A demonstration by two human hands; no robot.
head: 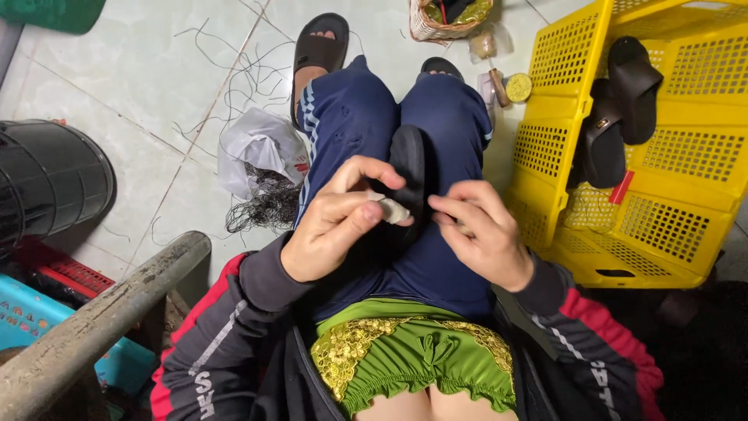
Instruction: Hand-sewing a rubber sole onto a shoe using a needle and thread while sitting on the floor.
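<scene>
Sandal: we see a black sandal (408,168) lying in the lap, on the dark blue trousers (436,117), between both hands.
Left hand: our left hand (331,226) is curled nearly closed, thumb pressing a small whitish piece (392,209) against the sandal's edge.
Right hand: our right hand (483,230) is half closed, fingertips pinched together just beside the sandal; whether it grips a thread or needle, we cannot tell.
Handling: we judge the sandal light, rubbery and bendable, not fragile; its smooth strap may slip, so the firmer sole edge looks like the best place to hold.
Whitish piece: small and soft-looking, easily dropped; a thumb-and-finger pinch suits it.
Nearby right: a yellow crate (670,156) holds more dark sandals (615,109).
Nearby left: a white bag (261,152) and loose dark threads (234,70) lie on the tiled floor (140,86); a black bin (51,179) stands further off.
</scene>
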